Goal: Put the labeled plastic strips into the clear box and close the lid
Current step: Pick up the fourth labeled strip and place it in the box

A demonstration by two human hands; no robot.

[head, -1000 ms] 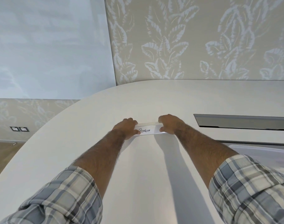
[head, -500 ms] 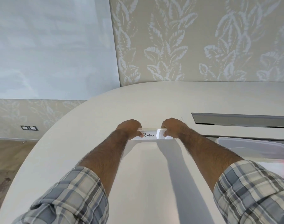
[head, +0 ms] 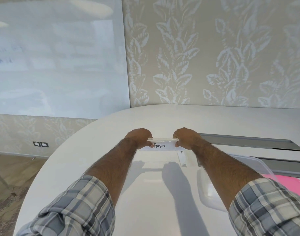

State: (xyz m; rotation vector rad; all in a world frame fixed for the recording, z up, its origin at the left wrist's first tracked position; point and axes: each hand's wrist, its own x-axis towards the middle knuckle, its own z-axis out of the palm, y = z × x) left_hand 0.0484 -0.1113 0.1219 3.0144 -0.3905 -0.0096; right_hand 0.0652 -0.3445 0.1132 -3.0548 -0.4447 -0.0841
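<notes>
Above the white rounded surface (head: pixel 98 167), backed by leaf-patterned wall (head: pixel 214 57) and whiteboard (head: pixel 57 57), left hand (head: pixel 140 137) and right hand (head: pixel 186 138) each grip an end of the PENGUIN strip (head: pixel 163 145); clear box (head: pixel 212 193) lies right.

Single head-worn wide-angle view, looking forward and down from above the person's forearms onto a white desk (head: pixel 156 193) with a rounded far edge; plaid sleeves (head: pixel 81 206) fill the lower corners, nearest the lens. The left hand (head: pixel 140 137) and right hand (head: pixel 186 137) lie at mid-frame, at arm's reach. The upper half faces a leaf-patterned wall (head: pixel 214 51) and a glossy pale panel (head: pixel 57 57) beyond the desk.
</notes>
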